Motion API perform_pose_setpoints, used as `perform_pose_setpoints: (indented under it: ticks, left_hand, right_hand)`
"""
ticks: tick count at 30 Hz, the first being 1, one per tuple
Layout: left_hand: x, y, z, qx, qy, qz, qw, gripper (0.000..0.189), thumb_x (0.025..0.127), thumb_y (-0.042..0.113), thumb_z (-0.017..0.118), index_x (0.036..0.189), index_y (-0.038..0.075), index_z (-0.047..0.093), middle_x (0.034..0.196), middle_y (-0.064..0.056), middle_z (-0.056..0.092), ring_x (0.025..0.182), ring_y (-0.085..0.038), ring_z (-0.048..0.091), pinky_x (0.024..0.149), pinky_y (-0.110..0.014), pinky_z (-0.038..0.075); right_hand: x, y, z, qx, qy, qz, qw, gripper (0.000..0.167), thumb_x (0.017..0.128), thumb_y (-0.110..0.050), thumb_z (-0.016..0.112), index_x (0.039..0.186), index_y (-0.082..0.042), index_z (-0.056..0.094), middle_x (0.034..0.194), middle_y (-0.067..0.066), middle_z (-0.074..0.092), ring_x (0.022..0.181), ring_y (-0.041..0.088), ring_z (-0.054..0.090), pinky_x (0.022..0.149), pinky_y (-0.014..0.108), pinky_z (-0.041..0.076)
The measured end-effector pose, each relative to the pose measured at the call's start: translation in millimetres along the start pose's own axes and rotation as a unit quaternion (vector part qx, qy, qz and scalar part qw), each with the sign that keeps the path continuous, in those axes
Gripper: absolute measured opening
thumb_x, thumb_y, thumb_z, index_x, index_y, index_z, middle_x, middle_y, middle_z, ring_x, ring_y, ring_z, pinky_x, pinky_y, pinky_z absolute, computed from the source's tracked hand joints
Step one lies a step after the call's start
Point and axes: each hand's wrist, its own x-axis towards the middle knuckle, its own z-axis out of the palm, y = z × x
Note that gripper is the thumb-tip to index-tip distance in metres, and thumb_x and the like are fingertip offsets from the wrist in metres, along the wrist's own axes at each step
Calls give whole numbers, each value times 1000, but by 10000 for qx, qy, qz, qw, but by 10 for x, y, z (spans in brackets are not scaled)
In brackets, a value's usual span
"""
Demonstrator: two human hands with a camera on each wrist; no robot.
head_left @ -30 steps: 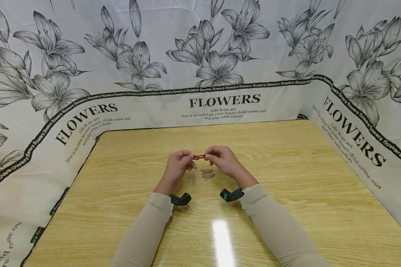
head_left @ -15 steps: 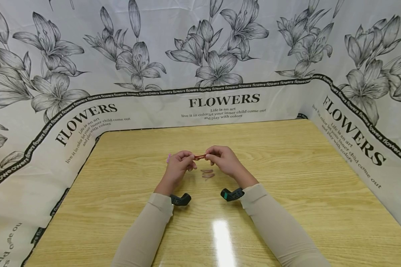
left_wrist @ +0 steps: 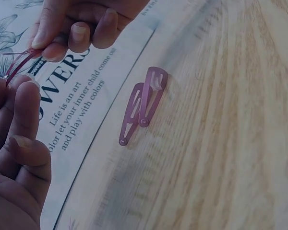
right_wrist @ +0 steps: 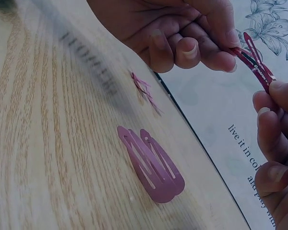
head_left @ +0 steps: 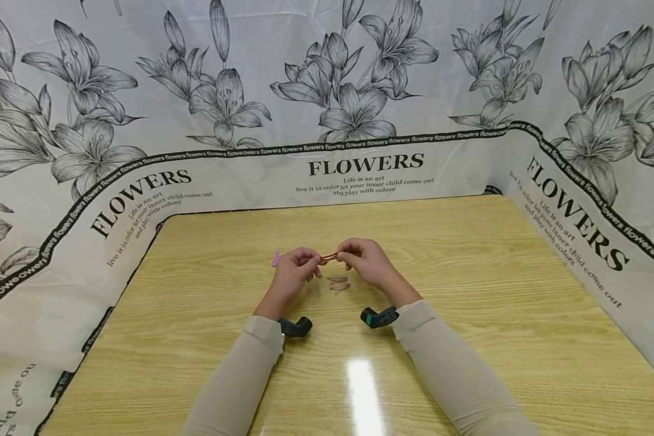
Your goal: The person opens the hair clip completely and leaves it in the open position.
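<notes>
A red snap hair clip (head_left: 329, 257) is held in the air between both hands, its narrow strips spread apart at one end in the right wrist view. My left hand (head_left: 294, 270) pinches its left end between thumb and forefinger. At the other end, the thumb and forefinger of my right hand (head_left: 366, 262) pinch it, the other fingers loosely bent. Below the hands, two mauve snap hair clips (right_wrist: 151, 165) lie on the table, partly overlapping. Fingertips cover both ends of the held clip.
A small pink-purple piece (head_left: 275, 259) lies on the wooden table (head_left: 469, 303) left of my left hand; in the right wrist view it looks thin and stringy. White floral fabric (head_left: 360, 175) walls the back and sides. Black wrist devices sit at both cuffs.
My left hand has shifted slightly right and turned a little, uncovering more of the pink-purple piece. The held clip now slants more, and its strips look closer together. The right hand has barely moved.
</notes>
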Motion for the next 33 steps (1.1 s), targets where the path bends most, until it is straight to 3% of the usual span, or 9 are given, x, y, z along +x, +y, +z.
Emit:
perform_pose_setpoints:
  ticks: [5, 10, 18, 25, 33]
  left_hand:
    - [-9, 6, -2, 234, -53, 7, 9997, 14, 95, 19, 62, 97, 5, 65, 105, -28, 67, 69, -12, 62, 64, -27, 44]
    - [-6, 2, -25, 634, -75, 10, 9980, 13, 95, 20, 62, 96, 8, 67, 100, -20, 70, 72, -15, 62, 60, -24, 42]
    - [-17, 16, -92, 1499, -294, 8, 9883, 14, 94, 23, 63, 97, 10, 69, 94, -15, 68, 75, -19, 61, 62, -29, 43]
    - [-11, 2, -128, 1830, -422, 23, 9822, 16, 93, 24, 63, 98, 10, 70, 84, -3, 65, 73, -18, 57, 65, -32, 46]
    - [-10, 9, -154, 2076, -506, 147, 9768, 10, 92, 18, 64, 95, 10, 70, 88, -3, 66, 74, -16, 54, 66, -30, 46]
  right_hand:
    - [133, 252, 29, 88, 0, 13, 10000, 19, 98, -12, 55, 107, 3, 64, 102, 26, 63, 88, 48, 57, 74, 51, 49]
    - [162, 340, 46, 145, 60, -2, 9999, 20, 97, -19, 58, 107, -3, 67, 103, 23, 65, 85, 42, 59, 75, 53, 49]
    - [164, 377, 65, -162, 83, 54, 9998, 19, 96, -25, 60, 105, -11, 69, 103, 19, 66, 82, 32, 60, 70, 40, 50]
    - [174, 396, 76, -589, -1, -41, 9983, 19, 97, -24, 60, 107, -12, 70, 101, 13, 68, 79, 27, 60, 66, 34, 47]
    - [196, 412, 101, -897, -43, -188, 9958, 19, 96, -22, 60, 108, -10, 69, 102, 2, 68, 78, 18, 55, 68, 32, 46]
